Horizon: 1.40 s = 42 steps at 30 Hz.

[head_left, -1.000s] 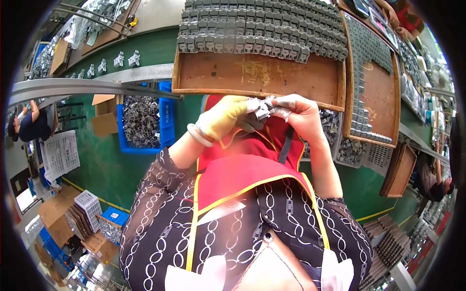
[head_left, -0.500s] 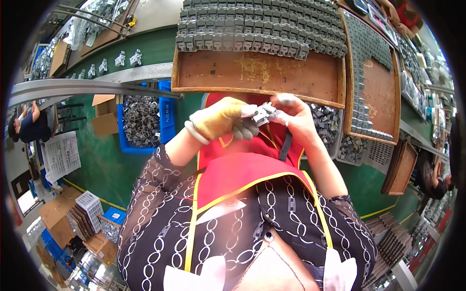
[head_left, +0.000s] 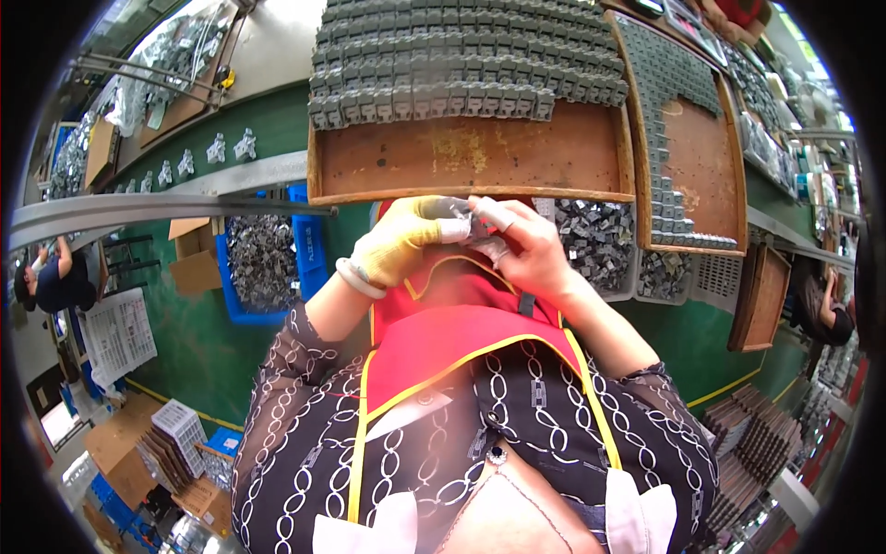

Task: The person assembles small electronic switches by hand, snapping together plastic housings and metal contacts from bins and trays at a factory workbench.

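Observation:
In front of the red apron (head_left: 452, 323) my two hands meet just below the near edge of a wooden tray (head_left: 471, 152). My left hand (head_left: 401, 245), in a yellow glove with grey fingertips, is closed around a small grey metal part (head_left: 476, 227). From the other side my right hand (head_left: 537, 251), bare with white wraps on some fingers, pinches the same part. Fingers cover most of it, so its exact kind cannot be made out. Rows of grey block-like parts (head_left: 461, 69) fill the far side of the tray.
A second wooden tray (head_left: 701, 175) with grey parts stands to the right. Below lie plastic bins of small metal pieces (head_left: 591, 245) and, left, a blue crate (head_left: 309, 268). A metal rail (head_left: 185, 205) runs across the left. Other people (head_left: 65, 277) are farther off.
My hands have shifted slightly left and down and drawn closer together. My right fingers now close over the grey part, which showed more plainly before. The view has shifted a little.

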Tool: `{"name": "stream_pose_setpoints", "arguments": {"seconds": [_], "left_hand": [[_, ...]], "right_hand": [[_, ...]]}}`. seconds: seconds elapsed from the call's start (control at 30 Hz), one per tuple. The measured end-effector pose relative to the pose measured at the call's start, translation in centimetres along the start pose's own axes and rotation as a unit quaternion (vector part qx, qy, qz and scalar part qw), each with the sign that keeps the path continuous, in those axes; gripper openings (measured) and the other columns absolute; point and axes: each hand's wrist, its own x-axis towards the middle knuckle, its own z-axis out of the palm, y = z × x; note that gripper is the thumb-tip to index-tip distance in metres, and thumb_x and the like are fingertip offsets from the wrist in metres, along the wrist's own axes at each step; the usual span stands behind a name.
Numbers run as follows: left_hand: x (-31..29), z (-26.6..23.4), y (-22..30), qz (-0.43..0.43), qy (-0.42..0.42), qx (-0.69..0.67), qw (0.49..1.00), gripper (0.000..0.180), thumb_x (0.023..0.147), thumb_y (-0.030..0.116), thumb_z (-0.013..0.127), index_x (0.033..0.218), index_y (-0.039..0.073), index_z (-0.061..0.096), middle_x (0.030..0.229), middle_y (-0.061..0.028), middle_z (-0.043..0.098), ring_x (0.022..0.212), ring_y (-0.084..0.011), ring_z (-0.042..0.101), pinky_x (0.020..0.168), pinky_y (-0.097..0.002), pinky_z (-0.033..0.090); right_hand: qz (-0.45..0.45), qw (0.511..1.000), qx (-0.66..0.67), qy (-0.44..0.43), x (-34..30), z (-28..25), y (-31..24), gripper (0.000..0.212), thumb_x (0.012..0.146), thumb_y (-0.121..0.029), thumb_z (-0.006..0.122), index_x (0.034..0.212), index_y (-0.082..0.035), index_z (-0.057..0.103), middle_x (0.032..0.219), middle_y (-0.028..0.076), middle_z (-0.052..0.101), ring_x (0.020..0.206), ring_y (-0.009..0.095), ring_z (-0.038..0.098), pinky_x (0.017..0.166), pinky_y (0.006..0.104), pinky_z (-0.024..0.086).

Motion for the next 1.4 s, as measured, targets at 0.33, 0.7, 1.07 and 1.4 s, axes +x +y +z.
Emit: {"name": "stream_pose_setpoints", "arguments": {"seconds": [0.33, 0.7, 1.07, 1.4], "left_hand": [[0.8, -4.5, 7.1, 0.322, 0.321, 0.408, 0.792, 0.037, 0.097, 0.020, 0.068, 0.128, -0.001, 0.065, 0.109, -0.0066, 0.071, 0.100, -0.0143, 0.063, 0.094, -0.0283, 0.050], [-1.0, -23.1, 11.6, 0.080, 0.570, 0.700, 0.422, 0.055, 0.089, 0.037, 0.071, 0.137, 0.014, 0.058, 0.129, -0.0187, 0.063, 0.122, -0.0369, 0.057, 0.104, -0.0457, 0.045], [-1.2, -31.4, 6.0, 0.185, 0.523, 0.738, 0.384, 0.044, 0.094, 0.013, 0.054, 0.138, 0.011, 0.054, 0.139, -0.0181, 0.054, 0.123, -0.0407, 0.054, 0.105, -0.0461, 0.045], [-3.9, -29.4, 9.7, 0.287, 0.487, 0.091, 0.820, 0.039, 0.093, 0.018, 0.060, 0.126, -0.003, 0.061, 0.108, -0.0203, 0.070, 0.111, -0.0327, 0.067, 0.085, -0.0382, 0.058]], "right_hand": [[0.191, 0.949, 0.059, 0.244, 5.2, -10.4, 11.1, 0.036, 0.085, 0.005, 0.065, 0.120, 0.001, 0.066, 0.107, 0.010, 0.073, 0.096, 0.016, 0.070, 0.088, 0.0293, 0.056], [-0.043, 0.930, -0.313, 0.186, 7.2, -8.8, 13.4, 0.067, 0.079, -0.024, 0.085, 0.136, 0.000, 0.058, 0.122, 0.020, 0.068, 0.107, 0.033, 0.069, 0.092, 0.0385, 0.056], [0.428, 0.814, -0.391, 0.039, -9.5, -28.7, 18.1, 0.044, 0.099, -0.037, 0.051, 0.138, -0.018, 0.058, 0.137, 0.015, 0.061, 0.129, 0.035, 0.056, 0.109, 0.0443, 0.043], [0.265, 0.877, -0.315, 0.249, -9.2, -27.9, 17.1, 0.022, 0.092, -0.009, 0.068, 0.114, -0.006, 0.071, 0.098, 0.003, 0.073, 0.090, 0.010, 0.065, 0.084, 0.0269, 0.052]]}}
